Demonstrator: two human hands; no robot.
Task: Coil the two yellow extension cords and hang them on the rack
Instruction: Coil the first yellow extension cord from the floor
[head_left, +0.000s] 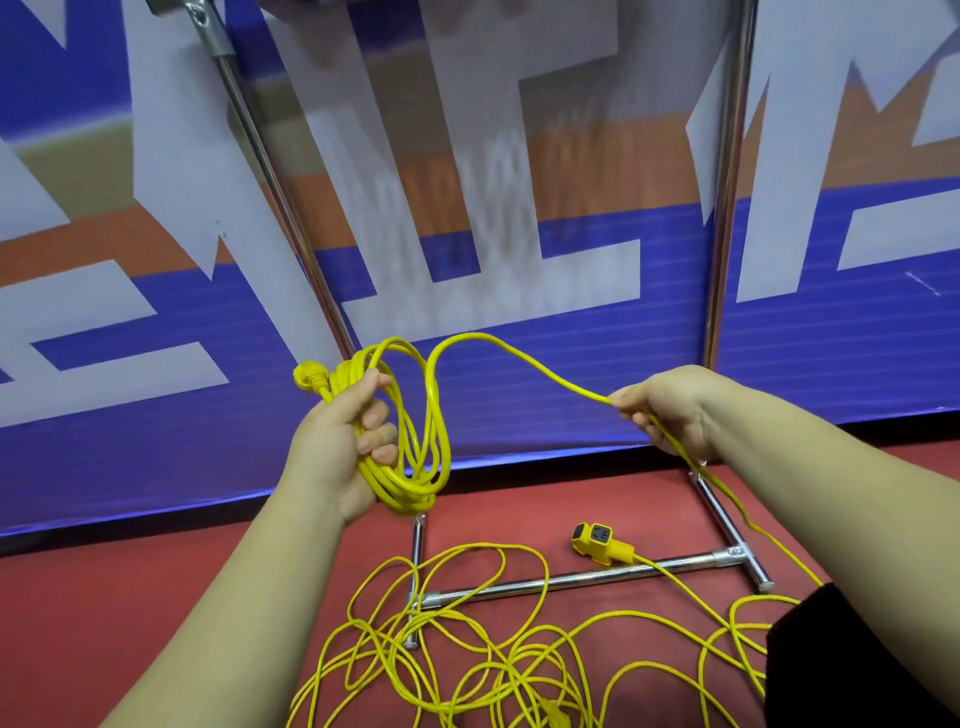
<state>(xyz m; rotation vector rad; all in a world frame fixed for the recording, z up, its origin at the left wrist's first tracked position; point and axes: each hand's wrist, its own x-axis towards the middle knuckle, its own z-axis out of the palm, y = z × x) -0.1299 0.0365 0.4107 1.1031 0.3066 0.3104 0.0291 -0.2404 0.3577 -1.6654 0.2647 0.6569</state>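
Observation:
My left hand (345, 431) grips a bundle of yellow cord loops (421, 441), with the yellow plug (310, 378) sticking out above the thumb. From the coil a free length of the same yellow cord (519, 358) arcs right to my right hand (665, 405), which pinches it between thumb and fingers. Below that hand the cord drops to the floor. A tangle of loose yellow cord (467, 649) lies on the red floor, with a yellow socket block (597, 543) beside it. The chrome rack (571, 577) stands in front of me, its base bar under the tangle.
The rack's two uprights (727, 182) rise against a blue, white and orange banner (519, 249) close behind. The rack's chrome feet (732, 530) reach toward me on the red floor. A dark piece of clothing (857, 660) shows at bottom right.

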